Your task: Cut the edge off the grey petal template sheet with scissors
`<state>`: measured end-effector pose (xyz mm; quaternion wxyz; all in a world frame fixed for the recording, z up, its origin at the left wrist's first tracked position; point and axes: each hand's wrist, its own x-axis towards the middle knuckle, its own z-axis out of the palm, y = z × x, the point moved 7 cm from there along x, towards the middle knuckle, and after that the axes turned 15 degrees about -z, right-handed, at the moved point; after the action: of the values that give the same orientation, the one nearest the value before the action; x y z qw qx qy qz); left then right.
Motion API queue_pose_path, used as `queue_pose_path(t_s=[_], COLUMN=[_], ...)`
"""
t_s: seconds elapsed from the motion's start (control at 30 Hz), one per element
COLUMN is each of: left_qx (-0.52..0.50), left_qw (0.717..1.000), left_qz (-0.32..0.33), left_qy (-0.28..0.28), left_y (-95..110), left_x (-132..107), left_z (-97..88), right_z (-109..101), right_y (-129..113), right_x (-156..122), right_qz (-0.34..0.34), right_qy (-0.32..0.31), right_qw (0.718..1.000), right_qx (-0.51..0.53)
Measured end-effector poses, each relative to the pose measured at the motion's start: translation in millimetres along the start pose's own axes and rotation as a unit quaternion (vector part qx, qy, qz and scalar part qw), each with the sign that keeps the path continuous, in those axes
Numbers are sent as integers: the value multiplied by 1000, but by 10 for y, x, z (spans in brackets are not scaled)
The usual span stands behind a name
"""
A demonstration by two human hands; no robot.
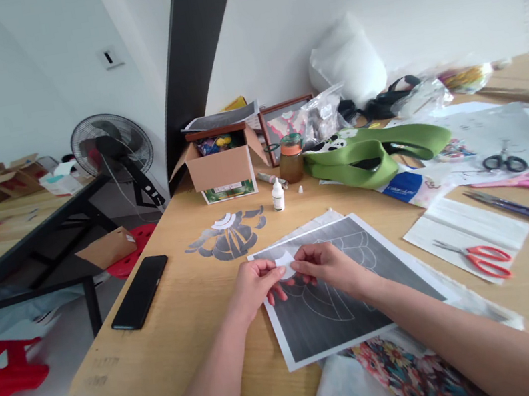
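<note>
Between my two hands is a small white curved paper piece (285,265). My left hand (259,280) pinches its left side, and my right hand (323,264) pinches its right side. Both hands are over a dark printed sheet (380,283) with white petal-like outlines and a white border. Farther back on the table lies a group of grey cut paper pieces (228,239) set out in a flower-like shape, with white arcs at its top. A small white bottle (278,196) stands upright nearby, its small white cap (300,189) beside it.
A phone (140,293) lies at the table's left edge. Floral fabric (405,374) is under the sheet's near side. Red-handled scissors (482,258) and a dark pointed tool (520,207) lie to the right. Behind are a cardboard box (220,168), a jar (291,161) and a green strap-like item (354,159).
</note>
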<state>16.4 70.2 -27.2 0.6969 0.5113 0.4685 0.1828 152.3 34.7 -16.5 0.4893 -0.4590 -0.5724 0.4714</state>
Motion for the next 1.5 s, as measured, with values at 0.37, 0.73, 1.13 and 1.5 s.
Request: queue_pose_path(t_s=[0.37, 0.73, 1.13, 1.5], left_qx=[-1, 3, 13, 0], left_qw=[1000, 1000, 1000, 1000], left_qz=[-2, 3, -9, -6], left_qy=[-5, -4, 10, 13], left_y=[2, -5, -3, 1], left_x=[-3, 12, 5, -2], left_z=[5, -3, 4, -10], right_z=[-8, -3, 2, -2], right_y=[3, 29, 27, 53], right_x=[2, -4, -2, 8], right_qz=[-1, 1, 1, -6], right_qy=[4, 1, -4, 6], right_qw=[1000, 1000, 1000, 1000], right_qx=[2, 3, 4, 21])
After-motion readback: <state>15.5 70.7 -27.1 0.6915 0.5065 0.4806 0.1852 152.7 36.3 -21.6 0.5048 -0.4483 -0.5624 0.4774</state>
